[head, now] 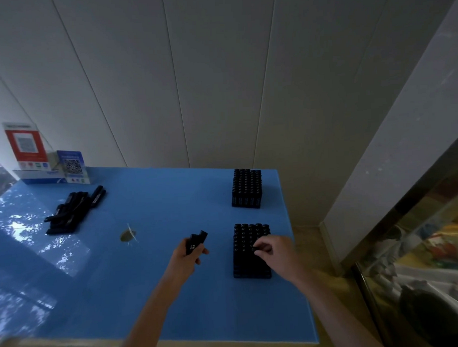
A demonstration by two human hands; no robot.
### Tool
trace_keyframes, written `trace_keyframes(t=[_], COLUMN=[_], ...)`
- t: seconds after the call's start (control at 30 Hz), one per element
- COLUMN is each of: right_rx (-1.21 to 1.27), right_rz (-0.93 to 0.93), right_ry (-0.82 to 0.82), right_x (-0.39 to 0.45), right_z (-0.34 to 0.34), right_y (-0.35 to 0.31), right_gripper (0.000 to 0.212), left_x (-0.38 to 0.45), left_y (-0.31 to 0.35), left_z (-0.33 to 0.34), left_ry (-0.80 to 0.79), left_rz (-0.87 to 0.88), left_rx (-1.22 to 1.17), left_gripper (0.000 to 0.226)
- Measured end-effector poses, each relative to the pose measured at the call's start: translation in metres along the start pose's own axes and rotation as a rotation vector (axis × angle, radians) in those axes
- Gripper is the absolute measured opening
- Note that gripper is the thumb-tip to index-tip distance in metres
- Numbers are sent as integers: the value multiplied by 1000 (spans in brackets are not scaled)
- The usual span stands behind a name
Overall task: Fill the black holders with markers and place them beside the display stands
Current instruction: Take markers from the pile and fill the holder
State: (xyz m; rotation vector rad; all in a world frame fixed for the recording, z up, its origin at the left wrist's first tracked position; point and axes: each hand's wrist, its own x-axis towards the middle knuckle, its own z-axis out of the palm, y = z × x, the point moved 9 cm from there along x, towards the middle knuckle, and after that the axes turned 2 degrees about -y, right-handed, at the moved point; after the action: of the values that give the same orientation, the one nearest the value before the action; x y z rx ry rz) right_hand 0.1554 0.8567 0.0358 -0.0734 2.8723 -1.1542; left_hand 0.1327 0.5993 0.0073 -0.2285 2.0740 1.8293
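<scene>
Left hand (187, 254): grips a few black markers (197, 240), just left of near holder.
Right hand (273, 251): fingers curled, pinching a marker top over near holder (252, 266).
Far holder (246, 188): full, behind near holder.
Loose markers (73, 208): far left of near holder, by display stands (48, 159).

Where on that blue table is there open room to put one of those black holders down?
Bare blue table lies between the loose marker pile and the far holder, and along the near edge below both hands. It is tighter at the back left by the display stands, and on the right, where the near holder sits close to the edge.
</scene>
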Motion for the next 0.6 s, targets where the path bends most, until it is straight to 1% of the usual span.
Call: trace_keyframes(t=[0.17, 0.37, 0.5, 0.6], right_rx=[-24, -68, -90, -96], right_rz=[-9, -32, -52, -51], right_ry=[-6, 54, 86, 92], right_x=[2, 0, -4, -4], right_z=[10, 11, 11, 10], right_y=[4, 3, 0, -1], right_gripper=[18, 19, 16, 17], left_x=[-7, -10, -7, -8], left_y=[4, 7, 3, 2], left_z=[-6, -9, -10, -6], left_ry=[-14, -9, 9, -9], left_rz=[33, 62, 34, 21], left_rx=[-20, 19, 59, 2], left_gripper=[18, 17, 15, 13])
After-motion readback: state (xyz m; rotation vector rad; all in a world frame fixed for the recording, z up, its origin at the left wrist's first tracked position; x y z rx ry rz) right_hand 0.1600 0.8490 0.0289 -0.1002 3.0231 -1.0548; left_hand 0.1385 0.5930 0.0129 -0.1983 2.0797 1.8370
